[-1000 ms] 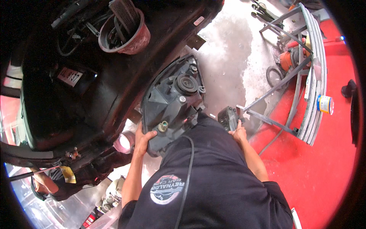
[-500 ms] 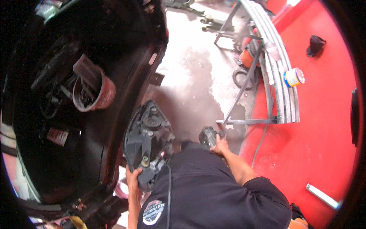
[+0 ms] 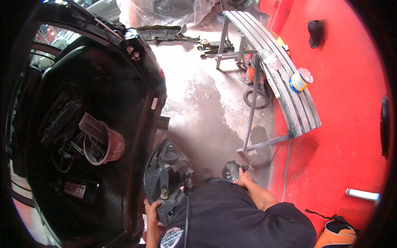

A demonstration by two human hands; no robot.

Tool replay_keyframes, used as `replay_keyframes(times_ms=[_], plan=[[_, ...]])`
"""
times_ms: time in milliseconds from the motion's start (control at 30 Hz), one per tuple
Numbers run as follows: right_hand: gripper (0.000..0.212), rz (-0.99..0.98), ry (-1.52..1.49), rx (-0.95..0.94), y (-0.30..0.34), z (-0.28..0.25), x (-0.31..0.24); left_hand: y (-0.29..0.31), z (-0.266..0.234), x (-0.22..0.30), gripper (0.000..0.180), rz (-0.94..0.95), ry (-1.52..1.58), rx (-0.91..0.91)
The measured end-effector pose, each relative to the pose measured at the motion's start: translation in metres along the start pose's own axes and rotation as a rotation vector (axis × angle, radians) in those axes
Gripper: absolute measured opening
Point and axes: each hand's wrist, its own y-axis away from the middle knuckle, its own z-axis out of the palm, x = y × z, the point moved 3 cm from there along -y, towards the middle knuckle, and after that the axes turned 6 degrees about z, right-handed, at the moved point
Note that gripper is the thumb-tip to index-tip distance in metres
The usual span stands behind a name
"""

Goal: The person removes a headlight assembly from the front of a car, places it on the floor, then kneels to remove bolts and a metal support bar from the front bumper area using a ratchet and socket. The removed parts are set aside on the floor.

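My left hand (image 3: 152,211) is closed round the lower edge of a car headlight (image 3: 165,177), which has a dark plastic back with round caps and a brass-coloured fitting. The headlight is upright beside the open car's edge, close against my dark shirt. On the other side, my right hand (image 3: 245,178) grips a smaller dark part (image 3: 230,170) that looks like a fog lamp, held low above the floor. Its underside and some of my fingers are hidden.
At left, the car's dark boot (image 3: 111,194) holds a dirty bucket (image 3: 117,145) with tools and a licence plate (image 3: 75,189). A slatted metal bench (image 3: 285,99) carries a tin (image 3: 301,79) by the red wall (image 3: 347,136). A hose (image 3: 286,173) and orange bag (image 3: 337,234) are nearby.
The view has tilted upward, so the car, bench and both held parts sit lower in the picture. Both hands keep their grip.
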Motion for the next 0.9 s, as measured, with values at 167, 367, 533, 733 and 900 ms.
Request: replay_keyframes(times_ms=[167,367,533,733,900], plan=[[0.116,0.071,-0.002,-0.022,0.018,-0.013,-0.005,-0.025,0.027,0.041,0.066,0.015,-0.121,-0.098],[0.115,0.068,-0.025,-0.007,0.005,-0.019,-0.014,-0.071,0.065,0.084,0.071,-0.027,-0.190,-0.199],[0.109,0.079,-0.030,0.002,-0.017,-0.024,-0.026,-0.152,0.085,0.094,0.073,-0.011,-0.178,-0.291],[0.103,0.184,-0.089,-0.064,-0.027,-0.077,-0.068,-0.258,0.139,0.155,0.076,0.071,-0.276,-0.390],[0.089,0.200,-0.080,0.071,-0.044,-0.121,-0.101,-0.341,0.209,0.206,0.073,0.090,-0.288,-0.506]])
